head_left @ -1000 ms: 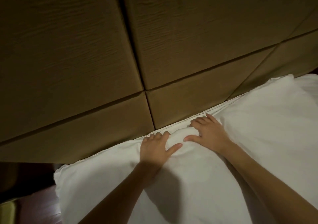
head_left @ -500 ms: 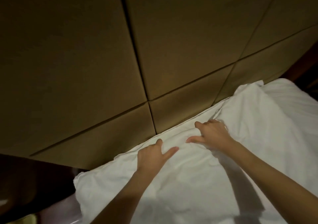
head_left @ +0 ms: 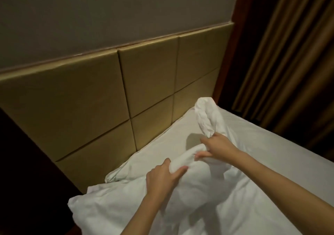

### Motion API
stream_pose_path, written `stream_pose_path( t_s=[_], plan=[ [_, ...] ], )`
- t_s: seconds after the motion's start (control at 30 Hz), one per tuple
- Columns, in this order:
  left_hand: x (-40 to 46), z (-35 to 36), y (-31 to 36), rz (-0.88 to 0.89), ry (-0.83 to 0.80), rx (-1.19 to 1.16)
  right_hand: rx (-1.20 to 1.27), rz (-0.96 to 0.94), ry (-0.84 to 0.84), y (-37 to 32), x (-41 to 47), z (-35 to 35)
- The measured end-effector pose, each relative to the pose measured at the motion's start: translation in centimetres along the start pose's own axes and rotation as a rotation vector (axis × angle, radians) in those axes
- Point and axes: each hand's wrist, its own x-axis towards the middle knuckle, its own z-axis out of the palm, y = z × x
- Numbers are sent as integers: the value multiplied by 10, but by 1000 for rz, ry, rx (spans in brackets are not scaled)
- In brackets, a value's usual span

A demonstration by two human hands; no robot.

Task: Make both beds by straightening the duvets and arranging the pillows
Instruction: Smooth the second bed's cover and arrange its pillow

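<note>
The duvet (head_left: 207,195) is bunched up under and between both hands, a white mound of crumpled cloth that spreads toward the person and off the lower edge of the view. The left hand (head_left: 160,178) grips a rolled ridge of it, fingers curled over the far side and thumb stretched along the near side. Just past it and to its right, the right hand (head_left: 217,147) pinches the same ridge where the roll continues, thumb pointing back toward the left hand, fingers closed round a gathered twist of the cloth. That twist rises beyond the right hand as a rumpled peak, tilted away from the person. To the left of the left hand, the duvet's corner droops toward the dark floor side.

Beyond both hands lies a flat white sheet (head_left: 171,144), with a shadow falling on it just left of the right hand. A white edge (head_left: 117,175), whether pillow or sheet cannot be told, pokes out beyond the left hand against the headboard. To the right of the right forearm, the bed's smooth white surface runs off toward the edge.

Farther still stands the padded tan headboard (head_left: 90,99), divided into panels by seams. Above it is a plain grey wall (head_left: 108,17). Far to the right of the right hand hang brown pleated curtains (head_left: 292,63), beside a dark reddish wooden frame (head_left: 229,63).
</note>
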Motion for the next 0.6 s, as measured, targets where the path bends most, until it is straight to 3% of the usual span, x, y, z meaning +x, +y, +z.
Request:
stream_pose_path(
  t_s=[0.37,0.6],
  plan=[
    [-147,10,102,218,27,-59,-23,260,9,0,-214,-50],
    [-243,37,197,262,122,-77,6,291,76,35,-346,-54]
  ],
)
